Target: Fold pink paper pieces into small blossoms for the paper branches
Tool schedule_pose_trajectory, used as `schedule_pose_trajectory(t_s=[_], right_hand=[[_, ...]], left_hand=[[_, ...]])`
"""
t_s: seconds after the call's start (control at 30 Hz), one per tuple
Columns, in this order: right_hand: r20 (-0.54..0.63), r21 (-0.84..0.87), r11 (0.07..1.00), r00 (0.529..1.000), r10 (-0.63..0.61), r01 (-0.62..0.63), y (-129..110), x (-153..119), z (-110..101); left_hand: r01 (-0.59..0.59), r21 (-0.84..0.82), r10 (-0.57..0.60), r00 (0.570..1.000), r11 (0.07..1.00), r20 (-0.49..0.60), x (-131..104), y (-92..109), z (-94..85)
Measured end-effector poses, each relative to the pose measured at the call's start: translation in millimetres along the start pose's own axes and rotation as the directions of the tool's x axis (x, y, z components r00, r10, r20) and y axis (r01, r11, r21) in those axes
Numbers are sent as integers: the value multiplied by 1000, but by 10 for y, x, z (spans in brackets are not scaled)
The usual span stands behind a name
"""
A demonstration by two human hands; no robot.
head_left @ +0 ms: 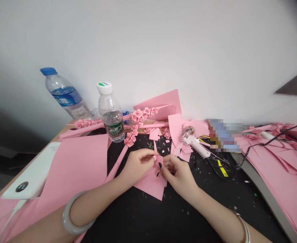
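Observation:
Both my hands meet over the middle of the black work surface (143, 216). Between the fingertips of my left hand (139, 165) and my right hand (177, 170) is a small folded piece of pink paper (159, 160), pinched from both sides; its exact shape is partly hidden. Beneath them lies a larger pink paper sheet (153, 184). Just beyond my right hand rests a white glue gun (196, 145), its nozzle end toward the left. Paper flowers (131, 137) on a rolled pink stem stand past my left hand.
A bottle with a white cap (111, 116) and a blue-capped bottle (66, 96) stand at the back left. A white power bank (32, 172) with a cable lies left, beside pink sheets (80, 165). Stacked pink paper (279, 175) and a phone (224, 135) are at right. Scraps litter the surface.

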State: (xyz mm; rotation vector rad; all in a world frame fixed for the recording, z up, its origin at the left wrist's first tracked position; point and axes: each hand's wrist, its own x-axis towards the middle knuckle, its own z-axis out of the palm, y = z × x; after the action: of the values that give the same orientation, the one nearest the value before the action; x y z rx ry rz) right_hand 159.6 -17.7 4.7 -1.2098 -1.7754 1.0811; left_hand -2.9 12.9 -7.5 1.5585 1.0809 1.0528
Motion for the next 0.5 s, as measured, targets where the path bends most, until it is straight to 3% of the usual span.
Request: schedule_pose_trajectory(t_s=[0.3,0.5], right_hand=[[-9,88,996,999,34,-33,7,16,-2],[-72,39,999,997,12,-10,19,46,-64]], left_hand=[[-1,-60,3,1000,998,24,12,27,-16],[100,-273,-57,985,957,161,5,109,-15]])
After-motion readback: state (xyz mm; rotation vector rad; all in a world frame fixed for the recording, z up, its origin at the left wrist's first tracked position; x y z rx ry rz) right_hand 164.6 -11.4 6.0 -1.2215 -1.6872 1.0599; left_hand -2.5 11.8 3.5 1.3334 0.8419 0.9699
